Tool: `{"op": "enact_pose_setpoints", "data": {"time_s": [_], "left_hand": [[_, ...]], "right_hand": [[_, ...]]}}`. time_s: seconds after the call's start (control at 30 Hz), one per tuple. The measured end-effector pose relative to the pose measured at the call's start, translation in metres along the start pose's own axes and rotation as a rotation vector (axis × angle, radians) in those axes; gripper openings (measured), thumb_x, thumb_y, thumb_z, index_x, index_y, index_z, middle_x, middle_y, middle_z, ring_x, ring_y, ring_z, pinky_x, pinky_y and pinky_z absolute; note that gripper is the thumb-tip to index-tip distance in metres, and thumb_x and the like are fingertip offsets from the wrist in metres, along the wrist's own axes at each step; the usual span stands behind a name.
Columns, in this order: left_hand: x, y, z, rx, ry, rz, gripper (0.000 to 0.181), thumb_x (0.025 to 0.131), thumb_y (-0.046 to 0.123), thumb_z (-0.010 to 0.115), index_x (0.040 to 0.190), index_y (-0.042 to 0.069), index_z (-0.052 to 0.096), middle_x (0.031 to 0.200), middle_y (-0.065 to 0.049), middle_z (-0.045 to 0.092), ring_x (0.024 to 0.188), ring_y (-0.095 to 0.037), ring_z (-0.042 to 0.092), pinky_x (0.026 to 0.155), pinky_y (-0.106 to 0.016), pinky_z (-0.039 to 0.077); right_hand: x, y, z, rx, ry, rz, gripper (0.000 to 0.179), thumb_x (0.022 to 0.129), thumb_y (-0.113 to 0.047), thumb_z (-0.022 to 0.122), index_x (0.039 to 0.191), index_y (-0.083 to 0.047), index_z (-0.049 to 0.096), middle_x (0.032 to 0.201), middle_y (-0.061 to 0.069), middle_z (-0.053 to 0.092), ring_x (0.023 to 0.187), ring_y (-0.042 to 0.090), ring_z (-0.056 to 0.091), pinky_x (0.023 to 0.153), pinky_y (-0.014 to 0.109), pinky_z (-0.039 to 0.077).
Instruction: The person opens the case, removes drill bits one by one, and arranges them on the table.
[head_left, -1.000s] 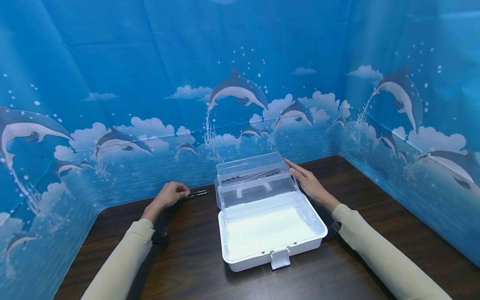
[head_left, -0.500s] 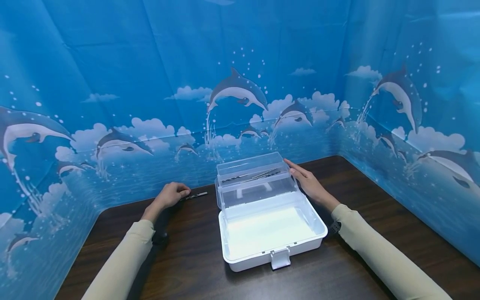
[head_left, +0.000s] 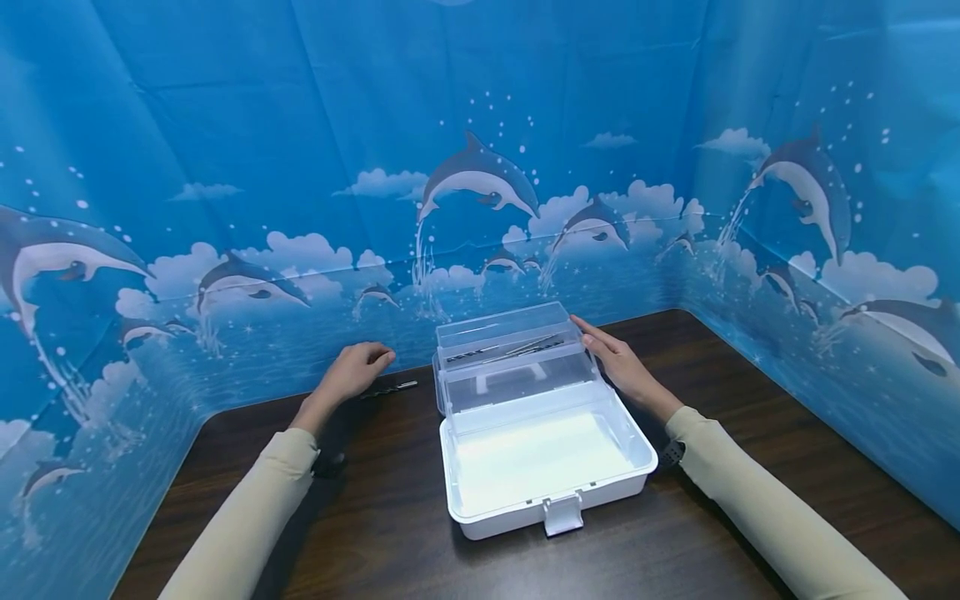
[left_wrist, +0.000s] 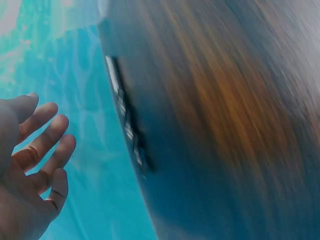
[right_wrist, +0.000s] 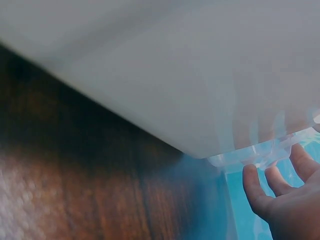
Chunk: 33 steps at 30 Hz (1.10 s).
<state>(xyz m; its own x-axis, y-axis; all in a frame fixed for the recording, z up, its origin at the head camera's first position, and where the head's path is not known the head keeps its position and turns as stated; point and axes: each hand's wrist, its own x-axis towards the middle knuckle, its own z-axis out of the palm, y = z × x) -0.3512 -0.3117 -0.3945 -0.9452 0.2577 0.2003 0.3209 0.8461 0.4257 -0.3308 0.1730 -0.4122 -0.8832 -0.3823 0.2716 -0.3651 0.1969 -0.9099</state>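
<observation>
Holding the left hand (head_left: 354, 369), with fingers loosely bent and slightly spread, near but apart from a spiral drill bit (head_left: 389, 389) lying to the left of the white box (head_left: 510, 521), along the back edge of the counter (head_left: 390, 500), beside the dolphin backdrop (head_left: 300, 125). Resting the right hand (head_left: 622, 367), with fingers extended and spread, at the right edge of the opened box's clear upper section (head_left: 498, 323), with several metal bits (head_left: 528, 347) inside.

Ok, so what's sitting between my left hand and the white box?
A single drill bit lies there on the table, its shiny shank pointing toward the white box. The head view shows this.
</observation>
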Motion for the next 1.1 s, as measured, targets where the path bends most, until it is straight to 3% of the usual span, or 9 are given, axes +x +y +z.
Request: {"op": "enact_pose_setpoints", "data": {"time_s": [0.33, 0.67, 0.77, 0.93, 1.1], "left_hand": [[0.005, 0.042, -0.002, -0.025, 0.068, 0.045, 0.038, 0.108, 0.033, 0.055, 0.13, 0.006, 0.069, 0.124, -0.013, 0.067, 0.111, -0.031, 0.063, 0.09, -0.054, 0.051], [0.003, 0.089, -0.008, -0.06, 0.138, 0.11, 0.033, 0.105, 0.035, 0.06, 0.123, 0.01, 0.071, 0.112, -0.006, 0.069, 0.097, -0.022, 0.063, 0.079, -0.046, 0.053], [0.002, 0.104, -0.009, -0.065, 0.137, 0.148, 0.031, 0.104, 0.033, 0.061, 0.122, 0.01, 0.072, 0.109, -0.004, 0.069, 0.095, -0.021, 0.062, 0.076, -0.044, 0.053], [0.0, 0.125, -0.01, -0.077, 0.114, 0.205, 0.025, 0.103, 0.028, 0.064, 0.12, 0.012, 0.073, 0.104, -0.002, 0.069, 0.092, -0.019, 0.063, 0.073, -0.042, 0.053], [0.0, 0.138, -0.009, -0.038, 0.003, 0.247, 0.025, 0.103, 0.027, 0.064, 0.12, 0.011, 0.074, 0.103, 0.001, 0.071, 0.092, -0.017, 0.064, 0.071, -0.039, 0.054]], "right_hand": [[0.0, 0.0, 0.001, 0.0, 0.018, 0.013, 0.051, 0.113, -0.033, 0.039, 0.161, -0.022, 0.031, 0.166, 0.006, 0.022, 0.152, 0.033, 0.016, 0.116, 0.063, 0.014], [0.0, 0.0, 0.001, -0.001, 0.016, -0.001, 0.052, 0.113, -0.034, 0.04, 0.162, -0.021, 0.031, 0.166, 0.007, 0.022, 0.152, 0.034, 0.016, 0.116, 0.063, 0.014], [0.0, 0.001, 0.001, -0.009, 0.016, 0.006, 0.052, 0.113, -0.034, 0.039, 0.162, -0.021, 0.031, 0.166, 0.007, 0.022, 0.152, 0.034, 0.016, 0.116, 0.063, 0.014], [0.008, 0.024, -0.002, -0.019, 0.021, 0.012, 0.05, 0.113, -0.035, 0.037, 0.162, -0.025, 0.029, 0.167, 0.004, 0.021, 0.152, 0.032, 0.015, 0.116, 0.063, 0.015], [0.013, 0.036, -0.003, -0.01, 0.029, -0.009, 0.05, 0.112, -0.041, 0.038, 0.161, -0.031, 0.031, 0.166, -0.002, 0.022, 0.153, 0.029, 0.016, 0.116, 0.063, 0.014]]}}
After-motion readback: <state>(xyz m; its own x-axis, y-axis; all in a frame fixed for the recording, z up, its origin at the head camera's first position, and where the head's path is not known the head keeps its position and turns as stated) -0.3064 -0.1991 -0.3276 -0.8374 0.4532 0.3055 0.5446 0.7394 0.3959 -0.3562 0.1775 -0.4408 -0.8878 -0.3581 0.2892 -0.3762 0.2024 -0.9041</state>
